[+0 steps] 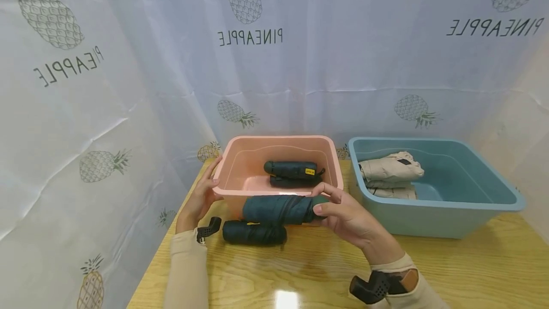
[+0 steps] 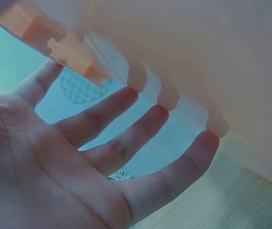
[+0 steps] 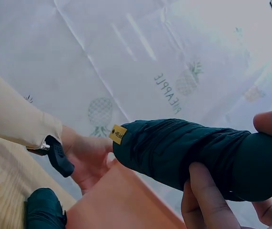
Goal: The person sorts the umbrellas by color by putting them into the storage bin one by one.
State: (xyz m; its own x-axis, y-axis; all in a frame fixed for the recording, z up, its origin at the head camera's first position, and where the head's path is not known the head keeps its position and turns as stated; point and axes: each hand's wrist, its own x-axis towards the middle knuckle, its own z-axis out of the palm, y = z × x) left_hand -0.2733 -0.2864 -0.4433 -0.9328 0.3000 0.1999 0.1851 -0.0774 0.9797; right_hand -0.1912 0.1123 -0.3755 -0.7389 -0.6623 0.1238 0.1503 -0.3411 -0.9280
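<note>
My right hand [image 1: 351, 221] grips a folded dark green umbrella [image 1: 274, 209] by its rounded end, holding it level in front of the pink bin [image 1: 279, 139]. In the right wrist view, a yellow tag [image 3: 118, 134] shows at the umbrella's far end. My left hand [image 1: 200, 199] is at the bin's left side. Seen from the left wrist, its spread fingers [image 2: 147, 129] touch the outer wall with their tips. Another dark folded umbrella [image 1: 253, 233] lies on the table before the bin. Inside the bin, a dark green umbrella [image 1: 287, 169] rests on a second dark one [image 1: 296, 182].
To the right stands a blue bin [image 1: 429, 201] with beige folded bundles [image 1: 390, 168] stacked at its left end. Both bins sit on a wooden table [image 1: 326, 271]. A pineapple-print curtain [image 1: 343, 70] hangs behind and along the left.
</note>
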